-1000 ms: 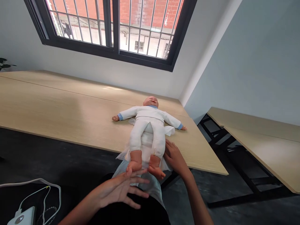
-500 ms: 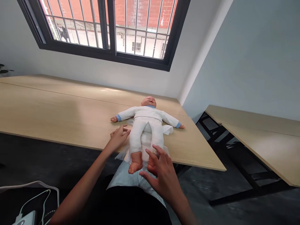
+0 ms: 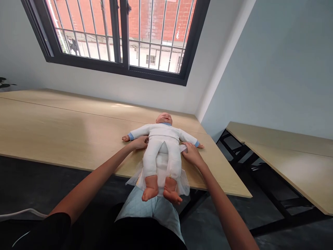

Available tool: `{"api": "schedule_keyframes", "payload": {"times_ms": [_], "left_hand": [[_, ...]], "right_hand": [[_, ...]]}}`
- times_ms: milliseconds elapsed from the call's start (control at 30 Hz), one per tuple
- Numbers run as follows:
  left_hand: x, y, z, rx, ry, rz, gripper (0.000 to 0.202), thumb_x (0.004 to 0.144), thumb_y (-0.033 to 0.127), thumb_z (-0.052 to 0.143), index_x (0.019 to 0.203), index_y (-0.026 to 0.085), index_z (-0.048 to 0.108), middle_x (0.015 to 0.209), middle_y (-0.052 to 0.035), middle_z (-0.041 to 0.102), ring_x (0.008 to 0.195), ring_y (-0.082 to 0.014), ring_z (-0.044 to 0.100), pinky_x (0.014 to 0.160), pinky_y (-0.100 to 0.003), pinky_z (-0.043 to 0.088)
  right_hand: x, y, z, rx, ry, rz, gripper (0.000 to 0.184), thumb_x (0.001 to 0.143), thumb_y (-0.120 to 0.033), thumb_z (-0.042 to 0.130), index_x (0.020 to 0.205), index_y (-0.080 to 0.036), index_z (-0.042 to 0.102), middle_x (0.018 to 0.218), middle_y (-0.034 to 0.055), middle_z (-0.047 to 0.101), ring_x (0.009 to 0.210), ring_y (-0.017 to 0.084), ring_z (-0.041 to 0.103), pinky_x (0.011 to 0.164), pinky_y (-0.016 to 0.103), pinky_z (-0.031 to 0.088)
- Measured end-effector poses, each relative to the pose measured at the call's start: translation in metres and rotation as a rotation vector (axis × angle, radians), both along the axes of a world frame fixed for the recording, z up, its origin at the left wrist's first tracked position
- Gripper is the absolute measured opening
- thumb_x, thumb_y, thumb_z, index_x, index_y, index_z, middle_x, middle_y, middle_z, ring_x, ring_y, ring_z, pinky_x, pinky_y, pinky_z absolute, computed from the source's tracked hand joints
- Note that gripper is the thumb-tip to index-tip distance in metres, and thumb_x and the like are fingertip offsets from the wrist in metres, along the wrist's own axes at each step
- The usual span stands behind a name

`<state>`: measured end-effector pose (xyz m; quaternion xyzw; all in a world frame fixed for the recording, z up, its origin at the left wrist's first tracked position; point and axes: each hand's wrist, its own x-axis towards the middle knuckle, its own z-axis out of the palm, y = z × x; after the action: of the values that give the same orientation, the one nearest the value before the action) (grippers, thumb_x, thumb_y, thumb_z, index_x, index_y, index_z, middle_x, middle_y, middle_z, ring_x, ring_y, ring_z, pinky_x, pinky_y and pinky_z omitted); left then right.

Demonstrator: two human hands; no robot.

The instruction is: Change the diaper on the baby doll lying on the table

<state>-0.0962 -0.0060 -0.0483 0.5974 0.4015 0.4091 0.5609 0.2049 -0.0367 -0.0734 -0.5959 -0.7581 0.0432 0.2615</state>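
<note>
Both hands have gone up from the feet to the waist of the doll (image 3: 162,146). Left hand (image 3: 139,142) lies curled against its side, and I cannot tell whether it grips. Doll lies face up on a cloth (image 3: 161,166) at the table (image 3: 65,132) edge, feet overhanging, while the right hand (image 3: 191,154) pinches a cloth flap by the hip

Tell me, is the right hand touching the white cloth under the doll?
Touching. In the head view, the right hand rests on a flap of the white cloth beside the doll.
</note>
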Motion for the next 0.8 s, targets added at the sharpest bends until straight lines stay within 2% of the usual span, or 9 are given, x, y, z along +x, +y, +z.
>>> {"api": "schedule_keyframes", "payload": {"times_ms": [100, 167, 233, 333, 533, 667, 800], "left_hand": [[-0.004, 0.007, -0.004, 0.058, 0.169, 0.059, 0.021, 0.087, 0.029, 0.066, 0.078, 0.011, 0.061, 0.073, 0.0020, 0.059, 0.064, -0.0112, 0.056, 0.062, -0.025, 0.048], [-0.005, 0.009, -0.007, 0.105, 0.241, 0.111, 0.023, 0.074, 0.020, 0.072, 0.062, 0.013, 0.054, 0.057, 0.0058, 0.049, 0.054, -0.0096, 0.046, 0.054, -0.022, 0.039], [-0.007, 0.009, -0.008, 0.155, 0.273, 0.175, 0.021, 0.066, 0.019, 0.070, 0.057, 0.015, 0.052, 0.053, 0.0062, 0.046, 0.053, -0.0106, 0.043, 0.052, -0.023, 0.033], [-0.010, 0.009, -0.007, 0.233, 0.276, 0.295, 0.011, 0.064, 0.023, 0.061, 0.062, 0.017, 0.052, 0.058, 0.0048, 0.050, 0.058, -0.0124, 0.045, 0.054, -0.023, 0.032], [-0.018, 0.009, -0.005, 0.340, 0.282, 0.535, 0.011, 0.064, 0.021, 0.054, 0.066, 0.020, 0.044, 0.061, 0.0051, 0.047, 0.059, -0.0130, 0.046, 0.056, -0.023, 0.033], [-0.019, 0.014, -0.006, 0.372, 0.272, 0.673, 0.007, 0.070, 0.017, 0.047, 0.075, 0.021, 0.043, 0.069, 0.0025, 0.050, 0.064, -0.0152, 0.050, 0.061, -0.025, 0.039], [-0.024, 0.010, 0.002, 0.432, 0.249, 0.779, 0.011, 0.076, 0.015, 0.041, 0.084, 0.021, 0.045, 0.088, -0.0037, 0.056, 0.081, -0.0182, 0.057, 0.073, -0.030, 0.047]], "right_hand": [[-0.003, 0.013, 0.001, -0.001, 0.029, 0.029, 0.028, 0.077, -0.015, 0.049, 0.099, -0.011, 0.065, 0.108, 0.0132, 0.066, 0.106, 0.026, 0.058, 0.098, 0.037, 0.043], [0.000, 0.013, 0.001, 0.034, 0.049, 0.009, 0.027, 0.073, -0.010, 0.047, 0.093, -0.014, 0.065, 0.103, 0.0101, 0.067, 0.102, 0.024, 0.059, 0.095, 0.034, 0.043], [0.006, 0.010, 0.002, 0.091, 0.066, -0.050, 0.032, 0.068, -0.005, 0.044, 0.089, -0.015, 0.065, 0.100, 0.0085, 0.066, 0.101, 0.024, 0.059, 0.094, 0.034, 0.042], [0.015, 0.005, 0.005, 0.163, 0.110, -0.177, 0.034, 0.065, -0.003, 0.042, 0.085, -0.017, 0.065, 0.097, 0.0075, 0.065, 0.097, 0.024, 0.058, 0.093, 0.035, 0.040], [0.016, 0.000, 0.008, 0.207, 0.221, -0.328, 0.018, 0.074, -0.016, 0.050, 0.083, -0.019, 0.065, 0.096, 0.0085, 0.063, 0.090, 0.025, 0.058, 0.087, 0.036, 0.042], [0.016, 0.001, 0.009, 0.241, 0.317, -0.395, 0.025, 0.075, -0.016, 0.044, 0.089, -0.018, 0.065, 0.099, 0.0103, 0.062, 0.089, 0.025, 0.059, 0.083, 0.036, 0.044], [0.021, 0.001, 0.012, 0.327, 0.493, -0.446, 0.030, 0.078, -0.017, 0.041, 0.101, -0.013, 0.060, 0.108, 0.0147, 0.061, 0.092, 0.025, 0.060, 0.087, 0.038, 0.046]]}}
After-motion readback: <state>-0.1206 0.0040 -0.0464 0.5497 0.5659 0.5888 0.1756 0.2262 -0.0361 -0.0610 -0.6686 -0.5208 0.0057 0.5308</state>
